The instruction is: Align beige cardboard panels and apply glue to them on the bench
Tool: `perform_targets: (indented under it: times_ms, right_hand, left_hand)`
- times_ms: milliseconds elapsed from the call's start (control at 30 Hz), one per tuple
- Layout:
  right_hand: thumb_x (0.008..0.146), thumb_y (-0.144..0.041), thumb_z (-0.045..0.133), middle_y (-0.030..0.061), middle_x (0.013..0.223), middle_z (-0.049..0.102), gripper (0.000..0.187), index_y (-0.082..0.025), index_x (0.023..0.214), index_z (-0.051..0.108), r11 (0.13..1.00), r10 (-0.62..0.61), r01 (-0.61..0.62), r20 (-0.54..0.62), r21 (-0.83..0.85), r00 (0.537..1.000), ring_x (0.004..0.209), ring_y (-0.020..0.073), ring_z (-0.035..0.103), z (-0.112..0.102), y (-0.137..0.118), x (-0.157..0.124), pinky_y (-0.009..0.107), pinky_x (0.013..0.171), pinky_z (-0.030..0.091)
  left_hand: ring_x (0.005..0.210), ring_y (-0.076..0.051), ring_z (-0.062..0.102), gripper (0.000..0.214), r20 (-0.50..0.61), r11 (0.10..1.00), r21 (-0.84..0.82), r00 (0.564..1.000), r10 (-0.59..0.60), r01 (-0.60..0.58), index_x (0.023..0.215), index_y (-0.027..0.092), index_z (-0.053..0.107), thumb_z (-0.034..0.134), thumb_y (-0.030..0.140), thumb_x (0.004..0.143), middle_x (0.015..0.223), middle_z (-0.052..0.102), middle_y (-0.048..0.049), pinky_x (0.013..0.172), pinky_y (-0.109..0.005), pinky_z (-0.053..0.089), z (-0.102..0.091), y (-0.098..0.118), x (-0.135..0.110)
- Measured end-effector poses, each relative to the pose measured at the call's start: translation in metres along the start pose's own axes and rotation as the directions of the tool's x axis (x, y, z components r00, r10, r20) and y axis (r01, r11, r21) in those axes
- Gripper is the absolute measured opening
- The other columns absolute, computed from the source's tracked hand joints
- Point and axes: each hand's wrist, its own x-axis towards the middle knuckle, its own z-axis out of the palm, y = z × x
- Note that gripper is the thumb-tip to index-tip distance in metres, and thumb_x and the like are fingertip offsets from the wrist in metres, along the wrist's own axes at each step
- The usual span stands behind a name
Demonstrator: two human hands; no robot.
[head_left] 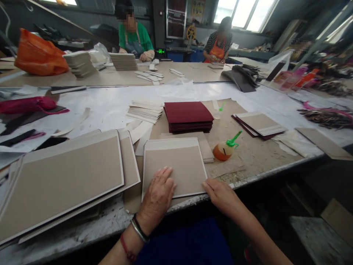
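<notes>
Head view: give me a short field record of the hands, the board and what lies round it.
left hand: flat, palm down on board
right hand: fingertips at board's near right corner; grip unclear
board: grey, pale border, at table edge
maroon stack: behind board
bottle: orange, green nozzle, right of board
big boards: left of board, overlapping
others: person in green, person in apron, far side

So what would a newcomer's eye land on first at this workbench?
Probably the dark red stack mid-table, the strongest colour among pale card. Next, the person's left hand lying flat on a grey-brown board at the near edge, with the right hand at its corner. A round orange bottle with a green nozzle sits just right of it.
</notes>
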Motion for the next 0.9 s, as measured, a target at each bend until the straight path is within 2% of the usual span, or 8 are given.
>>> perform_targets:
  times_ms: [133, 267, 367, 467, 533, 600, 733, 900]
  right_hand:
    - [0.091, -0.03, 0.029, 0.0066, 0.077, 0.065, 0.034, -0.02, 0.075, 0.057, 1.0, 0.006, -0.004, 0.061, -0.027, 0.998, 0.077, 0.0211, 0.061, -0.001, 0.001, 0.002, 0.029, 0.066, 0.036]
    - [0.089, -0.039, 0.033, 0.0076, 0.073, 0.067, 0.037, -0.022, 0.07, 0.06, 0.985, 0.129, -0.118, 0.086, -0.124, 0.988, 0.074, 0.026, 0.063, -0.013, -0.003, 0.002, 0.032, 0.061, 0.038]
    - [0.088, -0.044, 0.035, 0.0093, 0.074, 0.065, 0.036, -0.021, 0.077, 0.059, 0.98, 0.077, -0.109, -0.187, -0.168, 0.979, 0.071, 0.0261, 0.062, -0.024, -0.014, 0.014, 0.035, 0.061, 0.042]
    - [0.09, -0.044, 0.029, 0.0186, 0.111, 0.057, 0.047, -0.01, 0.112, 0.053, 0.976, -0.21, 0.15, -0.49, -0.16, 0.846, 0.106, 0.0281, 0.051, -0.026, -0.033, 0.041, 0.039, 0.086, 0.04]
    - [0.09, -0.042, 0.031, 0.0193, 0.132, 0.041, 0.053, -0.007, 0.127, 0.042, 0.941, -0.337, 0.268, -0.504, -0.206, 0.795, 0.127, 0.0294, 0.029, -0.018, -0.046, 0.063, 0.044, 0.101, 0.027]
    - [0.089, -0.039, 0.034, 0.0153, 0.14, 0.032, 0.052, -0.01, 0.132, 0.037, 0.92, -0.386, 0.31, -0.422, -0.239, 0.82, 0.132, 0.0286, 0.017, -0.003, -0.056, 0.081, 0.047, 0.105, 0.018]
    - [0.09, -0.034, 0.034, 0.0115, 0.143, 0.027, 0.05, -0.013, 0.136, 0.032, 0.917, -0.389, 0.332, -0.32, -0.22, 0.864, 0.133, 0.0251, 0.014, 0.021, -0.062, 0.097, 0.046, 0.107, 0.013]
    - [0.091, -0.027, 0.028, 0.0151, 0.134, 0.042, 0.045, -0.005, 0.128, 0.041, 0.962, -0.271, 0.247, -0.482, -0.115, 0.833, 0.127, 0.023, 0.029, 0.009, -0.05, 0.091, 0.04, 0.104, 0.024]
  left_hand:
    - [0.131, -0.025, 0.026, 0.036, 0.102, 0.995, 0.092, 0.993, -0.058, 0.049, 0.122, 0.011, 0.042, 0.04, 0.015, 0.086, 0.135, 0.041, -0.0138, 0.105, -0.047, 0.031, 0.005, 0.0, -0.003]
    - [0.132, -0.023, 0.022, 0.046, 0.156, 0.989, 0.142, 0.985, -0.074, 0.052, 0.132, 0.011, 0.032, 0.039, 0.018, 0.087, 0.139, 0.036, -0.0121, 0.106, -0.045, 0.03, 0.006, -0.001, -0.004]
    - [0.131, -0.024, 0.024, 0.046, 0.146, 0.986, 0.159, 0.986, -0.079, 0.055, 0.132, 0.011, 0.034, 0.041, 0.021, 0.087, 0.139, 0.036, -0.012, 0.105, -0.045, 0.032, 0.005, -0.001, -0.004]
    - [0.13, -0.026, 0.028, 0.047, 0.121, 0.985, 0.172, 0.991, -0.052, 0.031, 0.13, 0.008, 0.035, 0.043, 0.021, 0.086, 0.137, 0.038, -0.0135, 0.102, -0.046, 0.036, 0.004, -0.001, -0.003]
    - [0.129, -0.026, 0.028, 0.048, 0.105, 0.984, 0.177, 0.994, -0.042, 0.023, 0.131, 0.007, 0.034, 0.044, 0.022, 0.086, 0.137, 0.039, -0.0135, 0.101, -0.046, 0.037, 0.004, -0.001, -0.004]
    - [0.13, -0.026, 0.028, 0.05, 0.093, 0.984, 0.175, 0.995, -0.046, 0.029, 0.132, 0.006, 0.032, 0.044, 0.023, 0.086, 0.136, 0.039, -0.0135, 0.101, -0.045, 0.037, 0.005, -0.001, -0.005]
    - [0.128, -0.026, 0.031, 0.051, 0.083, 0.986, 0.161, 0.995, -0.062, 0.048, 0.132, 0.005, 0.031, 0.043, 0.023, 0.086, 0.136, 0.04, -0.0138, 0.1, -0.046, 0.038, 0.012, -0.001, -0.004]
    - [0.126, -0.024, 0.035, 0.048, 0.053, 0.995, -0.006, 0.994, -0.095, 0.095, 0.131, 0.009, 0.033, 0.042, 0.026, 0.087, 0.134, 0.043, -0.0141, 0.101, -0.044, 0.038, 0.002, -0.005, -0.003]
